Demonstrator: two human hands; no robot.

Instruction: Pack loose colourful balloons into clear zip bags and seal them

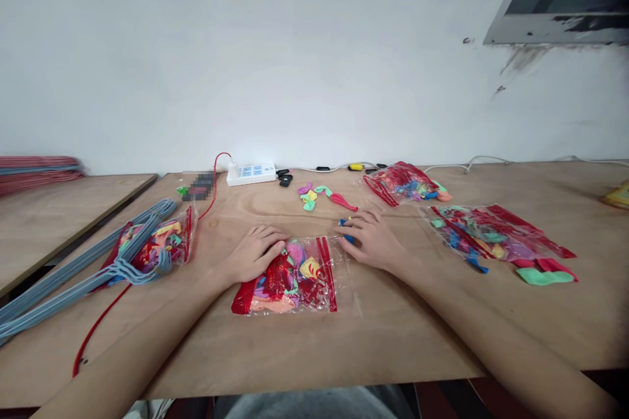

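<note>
Head view: we find the clear zip bag of balloons lying crosswise before the person, long axis left-right. Left hand, open, rests on its left end and is nearer; right hand, half-curled, sits at a blue item just beyond its far right corner, grip undetermined.

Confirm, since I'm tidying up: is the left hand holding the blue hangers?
No, the left hand rests on a clear bag of balloons; the blue hangers lie apart to its left.

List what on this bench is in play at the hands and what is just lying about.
In play: left hand, balloon bag under it, right hand, blue balloon at its fingers.
Lying about: three other balloon bags, loose balloons, wire hangers, power strip.
</note>
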